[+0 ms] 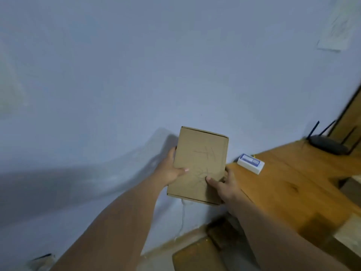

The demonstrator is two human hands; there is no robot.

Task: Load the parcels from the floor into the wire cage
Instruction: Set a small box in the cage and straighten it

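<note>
A brown cardboard parcel with faint pen scribbles on its face is held up in front of a pale blue wall. My left hand grips its left edge, thumb on the front face. My right hand grips its lower right corner, thumb across the front. Both forearms reach up from the bottom of the frame. No wire cage is in view.
A wooden table stands at the right, carrying a small white box and a black router with antennas. Another cardboard box lies low on the floor beside the wall. A white cable hangs below the parcel.
</note>
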